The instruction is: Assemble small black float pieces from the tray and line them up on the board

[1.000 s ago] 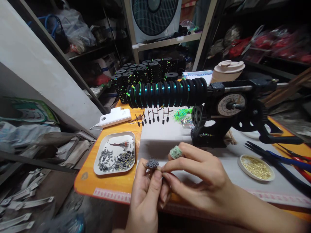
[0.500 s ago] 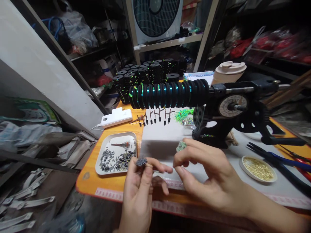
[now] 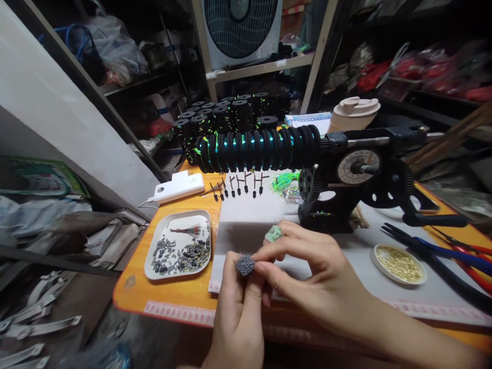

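Observation:
My left hand [image 3: 242, 318] is closed around a dark grey bundle [image 3: 245, 265] whose rounded, bumpy end shows between thumb and forefinger. Just to the right, my right hand [image 3: 311, 261] has its thumb and index finger pinched together at the bundle's edge. Anything tiny between those two fingertips is too small to make out. A pale green, crumpled-looking clump [image 3: 273, 234] is tucked among the curled fingers of the right hand. Both hands are over the table's front edge, with the left fingers mostly hidden behind the bundle and the thumb.
On the left stands a white tray [image 3: 177, 217] of small grey and black pieces. A crank winder [image 3: 359, 169] carries a row of black spools [image 3: 257, 148] behind the hands. Rightward lie a dish of gold bits [image 3: 400, 264] and long-nosed pliers [image 3: 426, 256]. A white power strip [image 3: 179, 188] sits behind the tray.
My hands have come together: the right thumb and index finger have moved left onto the grey bundle. The left hand has turned the bundle's end toward me. The view has shifted slightly.

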Tool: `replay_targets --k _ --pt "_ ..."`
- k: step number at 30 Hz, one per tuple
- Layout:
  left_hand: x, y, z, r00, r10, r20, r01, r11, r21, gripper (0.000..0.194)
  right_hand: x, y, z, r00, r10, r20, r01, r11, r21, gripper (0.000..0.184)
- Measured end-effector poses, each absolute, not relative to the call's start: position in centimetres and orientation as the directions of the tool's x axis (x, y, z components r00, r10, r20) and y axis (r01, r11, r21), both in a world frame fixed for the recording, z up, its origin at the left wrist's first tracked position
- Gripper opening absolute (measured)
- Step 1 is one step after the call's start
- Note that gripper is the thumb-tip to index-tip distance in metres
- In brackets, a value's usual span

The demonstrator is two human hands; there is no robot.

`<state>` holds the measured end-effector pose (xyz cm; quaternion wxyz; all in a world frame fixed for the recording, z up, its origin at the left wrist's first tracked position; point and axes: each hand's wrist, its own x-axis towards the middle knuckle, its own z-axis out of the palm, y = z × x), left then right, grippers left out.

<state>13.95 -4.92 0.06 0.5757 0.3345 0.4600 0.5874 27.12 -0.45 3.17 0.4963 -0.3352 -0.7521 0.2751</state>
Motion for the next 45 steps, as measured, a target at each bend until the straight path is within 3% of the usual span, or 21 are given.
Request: replay_targets --k 6,13,34,38,43,45 --pt "13.7 -4.9 0.6 -0.101 0.973 -0.206 -0.586 0.109 0.803 0.029 27.3 -0.4 3.1 -0.302 0.749 0.589 0.240 0.658 -0.714 0.012" --pt "11.8 -4.8 1.9 0.131 0.973 -0.191 -0.695 0.227 0.683 0.023 27.6 -0.2 2.8 -0.316 0.650 0.691 0.333 0.758 -0.560 0.011" --pt "11.6 -4.6 1.7 0.179 0.965 -0.193 -0.708 0.263 0.656 0.021 27.4 -0.1 2.6 -0.359 0.626 0.692 0.344 0.779 -0.525 0.012" --pt "11.9 -4.5 1.6 0.153 0.963 -0.220 -0.702 0.263 0.661 0.024 27.5 -0.2 2.7 -0.361 0.617 0.699 0.330 0.786 -0.523 0.013" --pt "12.7 -4.6 1.8 0.050 0.945 -0.324 -0.698 0.265 0.665 0.041 27.5 -0.3 2.7 -0.399 0.608 0.687 0.288 0.794 -0.535 0.016" --pt "12.9 -4.7 1.5 0.018 0.944 -0.329 -0.688 0.250 0.682 0.038 27.4 -0.4 2.7 -0.406 0.616 0.675 0.295 0.787 -0.541 0.015"
